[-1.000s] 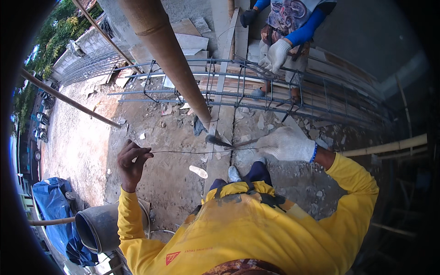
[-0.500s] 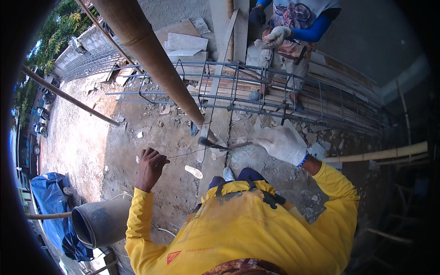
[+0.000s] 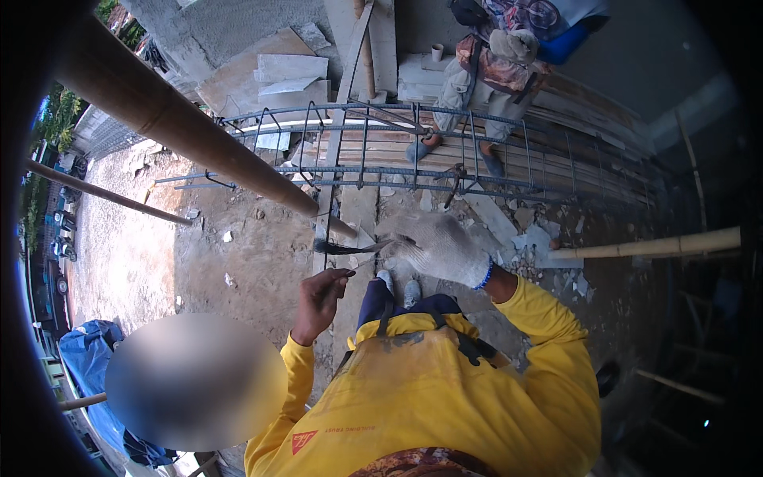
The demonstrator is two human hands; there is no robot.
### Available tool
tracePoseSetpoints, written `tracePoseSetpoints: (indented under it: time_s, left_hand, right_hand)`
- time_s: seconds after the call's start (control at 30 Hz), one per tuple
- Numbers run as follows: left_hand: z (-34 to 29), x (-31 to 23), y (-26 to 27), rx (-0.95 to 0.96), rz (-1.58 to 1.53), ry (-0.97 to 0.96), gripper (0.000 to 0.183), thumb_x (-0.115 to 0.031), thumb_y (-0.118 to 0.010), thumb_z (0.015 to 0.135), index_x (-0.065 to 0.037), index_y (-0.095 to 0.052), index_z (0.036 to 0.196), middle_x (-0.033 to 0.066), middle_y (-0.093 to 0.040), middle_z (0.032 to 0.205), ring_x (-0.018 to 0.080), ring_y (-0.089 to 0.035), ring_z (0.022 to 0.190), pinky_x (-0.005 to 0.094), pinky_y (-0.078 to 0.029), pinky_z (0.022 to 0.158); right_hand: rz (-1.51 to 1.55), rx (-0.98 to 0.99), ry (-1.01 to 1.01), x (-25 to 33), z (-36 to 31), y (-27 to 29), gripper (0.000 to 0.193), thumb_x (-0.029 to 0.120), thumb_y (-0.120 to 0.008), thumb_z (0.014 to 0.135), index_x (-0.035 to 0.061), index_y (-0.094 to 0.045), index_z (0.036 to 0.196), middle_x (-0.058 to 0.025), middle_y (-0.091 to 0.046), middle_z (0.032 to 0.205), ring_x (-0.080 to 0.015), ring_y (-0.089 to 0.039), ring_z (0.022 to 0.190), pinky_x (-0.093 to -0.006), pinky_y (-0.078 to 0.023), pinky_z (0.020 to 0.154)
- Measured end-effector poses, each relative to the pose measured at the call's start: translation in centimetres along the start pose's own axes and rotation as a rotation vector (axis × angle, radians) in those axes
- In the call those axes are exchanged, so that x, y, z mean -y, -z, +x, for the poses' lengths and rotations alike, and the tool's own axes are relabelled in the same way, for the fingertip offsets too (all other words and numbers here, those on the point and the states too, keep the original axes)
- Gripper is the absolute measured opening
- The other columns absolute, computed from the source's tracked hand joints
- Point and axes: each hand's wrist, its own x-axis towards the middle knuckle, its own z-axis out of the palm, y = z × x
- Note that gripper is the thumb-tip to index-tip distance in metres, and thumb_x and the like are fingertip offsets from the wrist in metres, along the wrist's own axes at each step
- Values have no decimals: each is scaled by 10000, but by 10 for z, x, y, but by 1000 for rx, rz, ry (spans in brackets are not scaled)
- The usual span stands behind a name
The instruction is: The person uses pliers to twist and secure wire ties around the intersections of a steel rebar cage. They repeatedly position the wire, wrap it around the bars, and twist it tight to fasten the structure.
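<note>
My bare left hand (image 3: pixel 319 300) is closed in a pinch on a thin wire, below and left of my other hand. My right hand (image 3: pixel 441 248), in a whitish knitted glove, is closed around a dark slender item (image 3: pixel 343 248) that sticks out to the left. Its kind is not clear, and the glove hides part of it. Both hands are close together in front of my body. Beyond them lies a long cage of steel reinforcing bars (image 3: pixel 362 171), apart from my hands.
A thick bamboo pole (image 3: pixel 191 127) slants across the upper left. Past the cage stands another person, with a gloved hand (image 3: pixel 515 46). Long boards (image 3: pixel 373 147) lie under the cage. Another bamboo pole (image 3: pixel 652 244) reaches in from the right. A blue tarp (image 3: pixel 87 354) lies lower left, beside a blurred patch.
My left hand has moved right, close to my right hand. My right hand has shifted a little left with the dark item. The view has shifted, and the other person's arms have moved.
</note>
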Motion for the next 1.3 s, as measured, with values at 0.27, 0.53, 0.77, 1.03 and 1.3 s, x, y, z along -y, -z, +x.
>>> tracePoseSetpoints:
  time_s: [0.27,0.53,0.77,1.03,1.3]
  left_hand:
    - [33,7,16,-21,-120,115,219,-109,-644,1098,34,-762,1215,-26,-631,829,53,-532,739,238,-453,676]
    - [55,38,65,-62,-188,135,228,-137,-644,1103,32,-751,1213,-47,-628,847,43,-519,741,227,-441,669]
    - [87,60,89,-73,-288,172,234,-157,-647,1107,32,-749,1200,-39,-641,846,46,-507,730,226,-427,652]
    - [125,57,84,-15,-306,138,240,-172,-636,1116,24,-742,1207,-42,-615,831,41,-515,740,231,-431,649]
    - [197,76,57,-220,-168,33,252,-184,-685,1083,50,-747,1151,-10,-685,866,62,-585,765,254,-493,683]
  right_hand:
    - [-153,-538,-587,-202,102,-21,437,357,-735,990,42,-693,1289,-180,-730,1078,-351,-717,1080,-464,-557,876]
    - [545,-289,-869,-287,137,-37,314,289,-779,976,-21,-800,1020,-87,-769,908,-167,-664,703,-335,-521,645]
    - [609,-436,-886,-271,138,-44,249,184,-802,945,-16,-779,1090,-43,-762,916,-108,-664,701,-257,-517,563]
    - [649,-662,-620,-224,156,-4,126,106,-741,992,30,-762,1090,-37,-730,993,-136,-713,851,-281,-623,673]
    - [-269,-757,-338,-177,175,76,223,221,-711,1008,15,-697,1092,-181,-724,901,-310,-761,869,-424,-569,750]
